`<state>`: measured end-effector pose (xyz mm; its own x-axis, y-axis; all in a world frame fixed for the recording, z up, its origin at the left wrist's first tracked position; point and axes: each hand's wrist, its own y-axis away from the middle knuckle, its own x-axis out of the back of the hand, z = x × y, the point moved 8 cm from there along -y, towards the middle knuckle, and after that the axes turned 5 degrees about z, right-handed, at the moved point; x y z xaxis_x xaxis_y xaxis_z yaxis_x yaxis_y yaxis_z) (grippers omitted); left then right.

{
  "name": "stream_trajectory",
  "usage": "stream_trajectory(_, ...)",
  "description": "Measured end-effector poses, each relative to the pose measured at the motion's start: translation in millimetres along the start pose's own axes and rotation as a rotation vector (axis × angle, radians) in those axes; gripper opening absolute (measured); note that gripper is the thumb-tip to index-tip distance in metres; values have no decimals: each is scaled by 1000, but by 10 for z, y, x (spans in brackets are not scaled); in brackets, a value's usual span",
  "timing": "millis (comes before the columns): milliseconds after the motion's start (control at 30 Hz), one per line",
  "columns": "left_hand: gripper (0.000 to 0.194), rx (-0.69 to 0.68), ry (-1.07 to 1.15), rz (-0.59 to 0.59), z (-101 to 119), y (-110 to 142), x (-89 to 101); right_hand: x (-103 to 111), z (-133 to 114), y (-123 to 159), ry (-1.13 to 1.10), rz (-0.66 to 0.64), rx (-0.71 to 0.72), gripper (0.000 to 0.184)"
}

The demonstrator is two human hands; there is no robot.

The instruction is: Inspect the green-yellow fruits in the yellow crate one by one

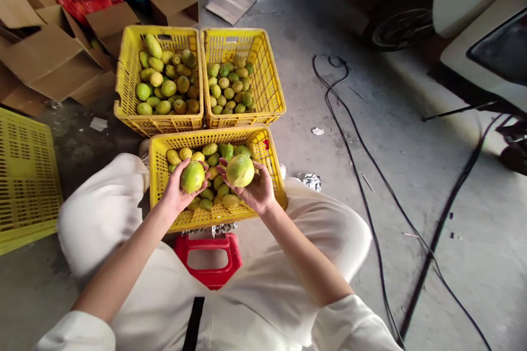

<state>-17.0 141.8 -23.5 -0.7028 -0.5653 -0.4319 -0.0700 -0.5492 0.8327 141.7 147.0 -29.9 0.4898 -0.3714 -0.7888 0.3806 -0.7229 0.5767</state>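
The left hand (175, 192) cups a green-yellow fruit (192, 176) in curled fingers, and the right hand (256, 191) holds a paler, rounder fruit (240, 170) the same way — both just above the near yellow crate (269, 175), which rests over a red stool (208, 260) between the knees. Neither grip closes fully round its fruit, so a slip could drop it onto the pile and bruise it, or send it over the rim to the concrete floor (411, 175) — and the crate looks liable to tip if leaned on

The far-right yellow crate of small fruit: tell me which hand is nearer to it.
Right. The right hand, holding a fruit, is just below the far-right crate. The left hand, with its own fruit, sits further left, below the far-left crate.
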Motion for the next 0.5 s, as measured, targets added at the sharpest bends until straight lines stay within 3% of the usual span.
stream_trajectory(133,5,-52,-8,52,-14,-25,39,19,-13,-6,-29,0,-2,34)
stream_trajectory(367,7,-61,18,19,-34,-50,28,55,-19,7,10,-4,-13,32)
stream_trajectory(500,6,-68,61,104,-10,-78,89,-62,10,48,18,-44,-1,42)
